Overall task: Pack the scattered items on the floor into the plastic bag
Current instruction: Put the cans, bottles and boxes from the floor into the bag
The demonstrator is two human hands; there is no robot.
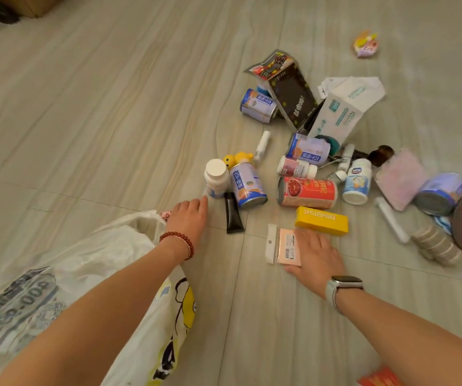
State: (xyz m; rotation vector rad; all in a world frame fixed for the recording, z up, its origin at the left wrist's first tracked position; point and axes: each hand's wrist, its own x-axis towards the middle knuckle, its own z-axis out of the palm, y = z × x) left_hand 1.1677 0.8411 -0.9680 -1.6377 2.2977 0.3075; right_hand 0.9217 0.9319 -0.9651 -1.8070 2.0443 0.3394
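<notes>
A white plastic bag [90, 254] with blue print and a yellow cartoon lies on the floor at the lower left. My left hand [189, 214] stretches over the bag's mouth, fingers together and flat, just short of a white pill bottle [216, 178] and a black tube [233, 214]; it holds nothing. My right hand [314, 256] lies palm down on the floor, its fingers resting on a flat pink packet [284, 245] with a white header. A yellow box [321, 220] sits just beyond that hand. Cans, bottles and boxes lie scattered further out.
Beyond the hands: a blue-and-white can [248, 186], a red can [306, 192], a yellow duck toy [238, 158], a dark carton [292, 97], a white box [341, 112], a pink pouch [401, 179] and stacked round tins [437, 245]. A cardboard box [33, 4] stands far left.
</notes>
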